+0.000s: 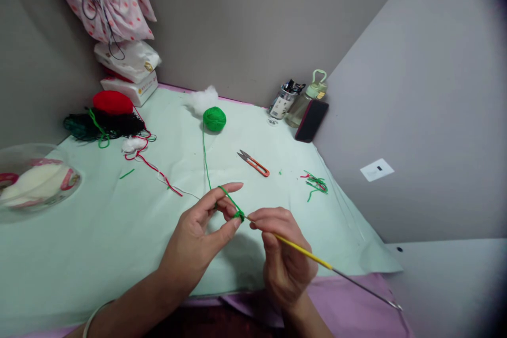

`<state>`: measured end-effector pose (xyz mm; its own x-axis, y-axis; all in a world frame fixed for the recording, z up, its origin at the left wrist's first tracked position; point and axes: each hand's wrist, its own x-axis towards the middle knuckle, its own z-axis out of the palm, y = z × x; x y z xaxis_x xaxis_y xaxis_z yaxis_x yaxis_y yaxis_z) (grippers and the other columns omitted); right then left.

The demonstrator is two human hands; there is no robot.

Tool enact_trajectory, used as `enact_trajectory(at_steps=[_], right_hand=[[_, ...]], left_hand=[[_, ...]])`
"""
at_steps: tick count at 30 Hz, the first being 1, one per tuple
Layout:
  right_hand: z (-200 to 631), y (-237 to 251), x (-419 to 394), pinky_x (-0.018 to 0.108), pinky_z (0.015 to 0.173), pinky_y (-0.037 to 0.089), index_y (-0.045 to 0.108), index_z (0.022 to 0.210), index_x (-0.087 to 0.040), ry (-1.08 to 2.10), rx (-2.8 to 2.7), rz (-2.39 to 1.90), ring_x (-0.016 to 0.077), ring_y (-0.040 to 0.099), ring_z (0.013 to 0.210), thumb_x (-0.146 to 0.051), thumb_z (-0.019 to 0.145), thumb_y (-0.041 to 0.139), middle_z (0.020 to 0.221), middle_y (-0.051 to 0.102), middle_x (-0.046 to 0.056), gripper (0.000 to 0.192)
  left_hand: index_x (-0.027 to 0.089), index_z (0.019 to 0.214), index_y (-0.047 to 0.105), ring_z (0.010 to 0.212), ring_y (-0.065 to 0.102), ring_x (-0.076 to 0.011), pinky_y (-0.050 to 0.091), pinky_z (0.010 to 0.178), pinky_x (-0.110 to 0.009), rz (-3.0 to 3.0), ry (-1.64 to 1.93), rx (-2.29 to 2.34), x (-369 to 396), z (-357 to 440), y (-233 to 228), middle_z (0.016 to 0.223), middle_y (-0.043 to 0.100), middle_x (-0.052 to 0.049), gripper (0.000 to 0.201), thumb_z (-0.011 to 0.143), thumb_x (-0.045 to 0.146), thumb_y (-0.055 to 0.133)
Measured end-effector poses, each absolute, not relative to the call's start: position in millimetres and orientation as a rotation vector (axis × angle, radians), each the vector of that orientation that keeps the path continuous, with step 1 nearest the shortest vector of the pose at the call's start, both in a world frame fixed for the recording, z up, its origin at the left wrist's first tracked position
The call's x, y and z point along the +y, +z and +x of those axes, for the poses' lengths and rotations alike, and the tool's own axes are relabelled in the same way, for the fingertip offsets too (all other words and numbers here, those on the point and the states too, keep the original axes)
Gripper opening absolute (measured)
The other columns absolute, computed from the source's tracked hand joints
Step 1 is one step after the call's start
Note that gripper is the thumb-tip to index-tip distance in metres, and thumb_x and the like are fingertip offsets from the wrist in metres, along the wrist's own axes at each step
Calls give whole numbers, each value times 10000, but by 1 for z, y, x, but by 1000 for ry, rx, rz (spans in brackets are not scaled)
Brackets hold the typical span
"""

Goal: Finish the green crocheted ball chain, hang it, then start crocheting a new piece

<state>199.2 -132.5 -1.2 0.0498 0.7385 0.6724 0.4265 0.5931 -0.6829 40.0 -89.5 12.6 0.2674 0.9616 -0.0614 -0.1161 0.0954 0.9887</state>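
Note:
Between thumb and fingers, my left hand [202,229] pinches a small piece of green crochet work [239,215]. Green yarn runs over its raised index finger and back to a green yarn ball [214,119] further up the table. My right hand [283,253] is closed around a crochet hook [303,251] with a yellow grip and a long metal shaft pointing to the lower right. The hook's tip meets the green piece, and the stitches there are too small to make out. Orange thread snips [254,163] lie beyond my hands.
Green and red yarn scraps [316,184] lie at the right. A phone [312,120], a bottle [303,108] and a pen holder [283,103] stand at the back right. Red yarn [113,102], black yarn [122,124] and a clear plastic bowl [73,190] are at the left. White stuffing [203,99] sits behind the ball.

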Motion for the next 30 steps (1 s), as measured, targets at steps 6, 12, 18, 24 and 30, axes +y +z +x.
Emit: enact_trajectory(at_steps=[6,12,18,24,30], right_hand=[[199,-1,-133,356,773,545,687,1080,-222,340,-1543,-999,196,672,888,-72,973,523,961,737,62,247],[199,0,-131,374,773,556,669,1127,-232,296,-1620,-986,211,674,918,-63,971,515,966,731,72,277],[197,0,-131,384,742,560,682,1083,-237,305,-1574,-1007,217,681,868,-93,982,508,933,733,72,247],[196,-1,-129,368,749,558,690,1065,-238,325,-1528,-999,207,677,875,-79,980,516,938,732,66,251],[195,0,-129,376,768,551,680,1079,-229,311,-1557,-997,212,681,895,-51,967,525,930,728,67,261]], left_hand=[[332,1260,696,923,621,-178,450,987,-333,1239,981,978,-88,37,12,861,625,23,410,855,277,722],[365,1202,730,940,616,-180,446,958,-322,1266,981,1036,-88,37,12,877,637,27,375,838,278,736],[346,1180,746,901,613,-181,455,949,-325,1354,1047,1056,-88,38,15,843,635,22,348,841,267,725],[366,1204,730,953,637,-192,463,957,-328,1313,1005,1061,-88,37,12,871,655,23,363,845,315,737],[342,1080,783,942,676,-216,397,1106,-403,1538,1179,1084,-88,38,17,836,704,11,268,850,225,709]])
